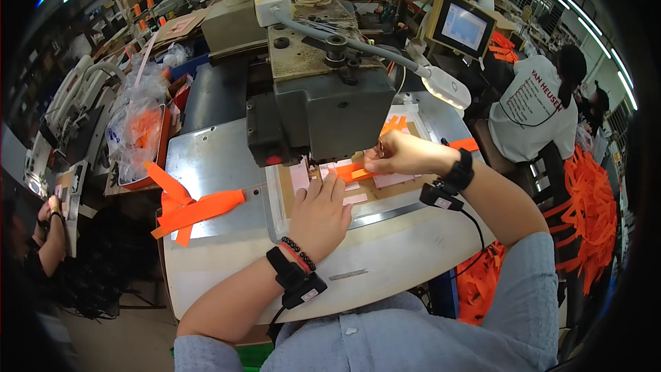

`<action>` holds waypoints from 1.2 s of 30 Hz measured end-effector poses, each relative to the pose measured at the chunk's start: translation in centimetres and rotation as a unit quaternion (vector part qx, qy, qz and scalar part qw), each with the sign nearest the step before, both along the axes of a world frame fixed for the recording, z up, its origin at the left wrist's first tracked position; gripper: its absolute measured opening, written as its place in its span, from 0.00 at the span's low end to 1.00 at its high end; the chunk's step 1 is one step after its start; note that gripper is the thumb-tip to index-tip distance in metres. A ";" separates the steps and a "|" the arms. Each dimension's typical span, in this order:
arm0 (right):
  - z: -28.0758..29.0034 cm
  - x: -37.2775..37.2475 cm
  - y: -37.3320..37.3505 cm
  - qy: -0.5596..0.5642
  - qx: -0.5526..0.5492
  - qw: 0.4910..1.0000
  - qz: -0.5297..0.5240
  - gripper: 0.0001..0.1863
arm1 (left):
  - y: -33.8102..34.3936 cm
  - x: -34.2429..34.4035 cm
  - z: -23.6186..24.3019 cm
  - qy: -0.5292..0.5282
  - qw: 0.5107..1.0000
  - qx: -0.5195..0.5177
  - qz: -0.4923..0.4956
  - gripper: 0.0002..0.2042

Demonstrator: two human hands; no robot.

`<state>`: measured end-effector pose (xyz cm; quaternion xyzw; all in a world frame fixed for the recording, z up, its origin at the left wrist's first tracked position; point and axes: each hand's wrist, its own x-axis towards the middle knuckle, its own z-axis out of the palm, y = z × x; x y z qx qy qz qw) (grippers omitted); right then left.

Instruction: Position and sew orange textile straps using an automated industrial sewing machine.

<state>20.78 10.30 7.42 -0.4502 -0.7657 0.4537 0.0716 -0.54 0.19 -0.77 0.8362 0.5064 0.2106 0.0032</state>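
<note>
My left hand (pixel 320 212) lies with fingers stretched out on a tan and pink template plate (pixel 375 194), its fingertips beside the needle area of an industrial sewing machine (pixel 337 114). Under those fingertips is the end of an orange webbing strip (pixel 354 173). From the right, my right hand (pixel 406 154) pinches the same strip between thumb and fingers. A small metallic thing shows at its fingertips, too small to name. Crossed orange strips (pixel 203 212) lie left of the plate, with a thin thread running from them toward the needle.
A lit gooseneck lamp (pixel 446 87) hangs over the right side, near a screen (pixel 463 27). Left stands a red bin (pixel 164 145) with plastic bags. Orange strips (pixel 589 213) are heaped at far right. Co-workers sit at both sides.
</note>
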 end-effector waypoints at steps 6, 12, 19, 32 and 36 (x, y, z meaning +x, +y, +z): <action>-2.9 -1.9 1.7 -0.034 -0.041 0.998 -0.030 0.09 | 0.1 0.4 0.5 0.008 1.000 -0.017 -0.003 0.23; -4.2 -2.5 2.9 -0.020 -0.046 0.997 -0.056 0.10 | -0.1 0.5 1.0 0.012 1.000 -0.029 0.000 0.22; -4.1 -2.8 3.1 -0.012 -0.088 0.994 -0.062 0.10 | 0.0 0.5 1.1 0.003 0.999 -0.035 -0.009 0.23; -3.7 -3.0 2.6 -0.026 -0.098 0.991 -0.090 0.13 | 0.0 0.5 1.4 0.018 0.999 -0.031 -0.019 0.23; -3.2 -2.2 2.0 0.016 -0.041 0.997 -0.058 0.12 | -0.1 0.5 1.5 0.026 0.999 -0.019 -0.013 0.23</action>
